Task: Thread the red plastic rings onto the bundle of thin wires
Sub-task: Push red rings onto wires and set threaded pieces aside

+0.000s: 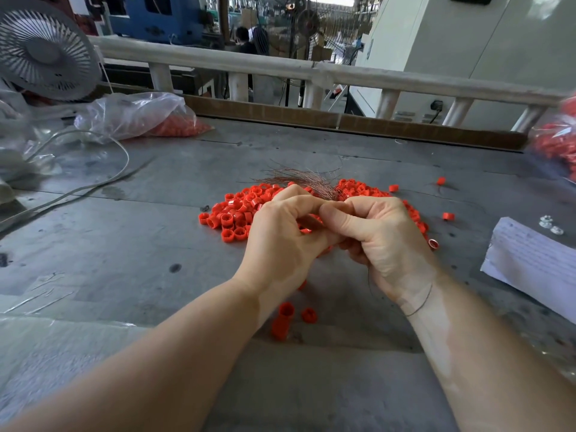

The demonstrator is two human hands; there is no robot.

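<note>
Pile of rings (237, 213) at frame centre on the table (124, 244). Both hands, left (280, 241) and right (383, 241), meet just in front of the pile. Wire bundle (302, 177) fans out behind the hands, over the pile. Stack of rings (282, 319) lower centre, below the left hand. Fan (43, 48) upper left; bag (137, 116) to its right. Paper (536, 266) at right edge. Railing (280, 70) behind the table.

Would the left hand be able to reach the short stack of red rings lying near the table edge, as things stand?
Probably yes, once freed. The stack of red rings lies in the open on the table just below the left hand, nothing covering it. But that hand is curled against the right hand, busy at the wires.
</note>
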